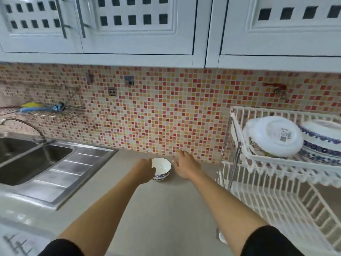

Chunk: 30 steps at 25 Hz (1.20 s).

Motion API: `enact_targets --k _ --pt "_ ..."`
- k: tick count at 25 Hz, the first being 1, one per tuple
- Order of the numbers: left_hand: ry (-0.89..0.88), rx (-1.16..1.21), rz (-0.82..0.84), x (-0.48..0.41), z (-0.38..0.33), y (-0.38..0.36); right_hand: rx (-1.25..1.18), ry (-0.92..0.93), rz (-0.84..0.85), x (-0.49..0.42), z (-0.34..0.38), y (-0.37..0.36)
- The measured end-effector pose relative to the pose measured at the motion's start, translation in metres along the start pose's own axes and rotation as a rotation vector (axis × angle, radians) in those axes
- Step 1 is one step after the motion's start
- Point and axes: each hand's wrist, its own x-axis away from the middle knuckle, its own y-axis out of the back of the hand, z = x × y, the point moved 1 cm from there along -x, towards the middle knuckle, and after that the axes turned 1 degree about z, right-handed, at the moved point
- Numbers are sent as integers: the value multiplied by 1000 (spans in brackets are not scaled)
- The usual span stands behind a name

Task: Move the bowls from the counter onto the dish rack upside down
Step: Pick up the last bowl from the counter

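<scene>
My left hand has its fingers curled at the near-left side of the bowl, touching or almost touching its rim; I cannot tell whether they actually grip it. My right hand is spread, fingers apart and empty, just right of the bowl and close to the tiled wall. Both forearms reach forward from black sleeves at the bottom of the view.

The bowl is white inside with a blue pattern outside, standing upright on the counter near the wall. To the right stands the white rack. Its upper tier holds two bowls upside down: a white one and a blue-patterned one beside it. The sink lies at the left.
</scene>
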Motion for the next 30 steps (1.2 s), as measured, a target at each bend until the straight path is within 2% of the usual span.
enact_targets --k 10,17,21,30 --pt "167 63 125 -125 59 -74 -61 -171 122 -138 -35 -96" --pt "302 211 191 -178 70 -128 -167 -322 162 -204 -42 -166" --pt "321 273 231 -196 72 -152 -287 -395 264 -224 -49 -194" --pt "386 266 284 -199 65 -164 -434 -361 485 -229 -69 -197"
